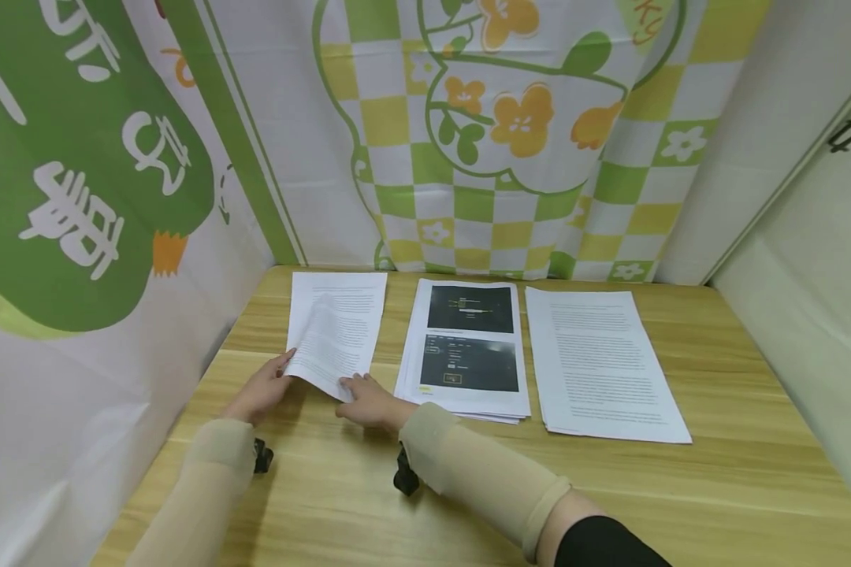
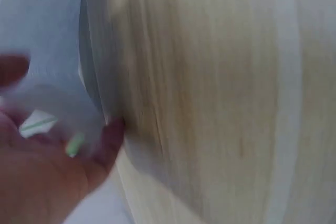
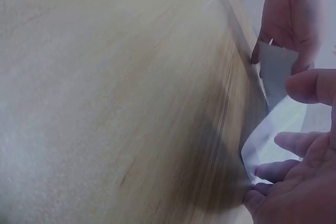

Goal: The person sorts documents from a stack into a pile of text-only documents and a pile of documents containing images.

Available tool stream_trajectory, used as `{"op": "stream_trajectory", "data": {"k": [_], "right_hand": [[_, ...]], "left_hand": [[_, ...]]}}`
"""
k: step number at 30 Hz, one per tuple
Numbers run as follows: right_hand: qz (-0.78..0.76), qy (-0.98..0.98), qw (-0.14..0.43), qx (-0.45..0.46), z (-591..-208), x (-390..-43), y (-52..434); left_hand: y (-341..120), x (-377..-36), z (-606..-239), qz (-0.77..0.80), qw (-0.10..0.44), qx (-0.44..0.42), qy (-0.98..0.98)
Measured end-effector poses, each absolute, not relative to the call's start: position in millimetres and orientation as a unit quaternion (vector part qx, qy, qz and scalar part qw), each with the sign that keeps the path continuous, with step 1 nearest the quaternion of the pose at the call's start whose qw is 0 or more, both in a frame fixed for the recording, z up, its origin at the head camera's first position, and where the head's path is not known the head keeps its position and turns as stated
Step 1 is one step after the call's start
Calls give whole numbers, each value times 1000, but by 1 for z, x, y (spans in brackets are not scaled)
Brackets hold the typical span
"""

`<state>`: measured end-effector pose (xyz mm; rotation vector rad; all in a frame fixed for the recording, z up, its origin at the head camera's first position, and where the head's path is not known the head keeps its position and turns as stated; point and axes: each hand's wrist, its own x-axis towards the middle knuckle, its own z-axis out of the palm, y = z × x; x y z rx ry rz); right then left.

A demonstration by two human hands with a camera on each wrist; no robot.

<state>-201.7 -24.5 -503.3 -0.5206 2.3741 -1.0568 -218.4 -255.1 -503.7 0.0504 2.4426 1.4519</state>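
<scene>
Printed sheets of paper (image 1: 340,327) lie at the left of the table, their front edge lifted and bowed. At the front left corner, my left hand (image 1: 261,391) holds the paper between thumb and fingers; the left wrist view shows the sheet curving past the fingers (image 2: 112,134). My right hand (image 1: 373,404) is at the front right corner, its spread fingers touching the paper. In the right wrist view its thumb stands apart from the other fingers (image 3: 278,170), and the left hand (image 3: 290,17) appears beyond with the raised paper edge.
A middle stack of papers (image 1: 470,402) with two dark printed pictures lies just right of my right hand. Farther right is another text-covered stack (image 1: 603,362). The wooden table (image 1: 468,504) meets a patterned curtain (image 1: 510,220) behind and white sheeting at both sides.
</scene>
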Motion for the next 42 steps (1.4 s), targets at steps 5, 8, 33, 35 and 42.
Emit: {"op": "stream_trajectory", "data": {"k": [5,8,33,35,42], "right_hand": [[-475,852,184,-125,-503,-202,-23],[-573,808,136,-32,-502,-202,-21],[-649,749,93,100,-501,-214,-5],[-651,744,109,102,-501,-214,-4],[-638,755,98,117,-501,-219,5]], "left_hand": [[-249,-219,-501,493,111,-3,863],[-247,-218,-498,500,116,-10,858],[-267,-214,-490,612,143,-120,768],[-267,-215,-493,615,133,-127,767],[-270,-216,-500,628,115,-136,757]]}}
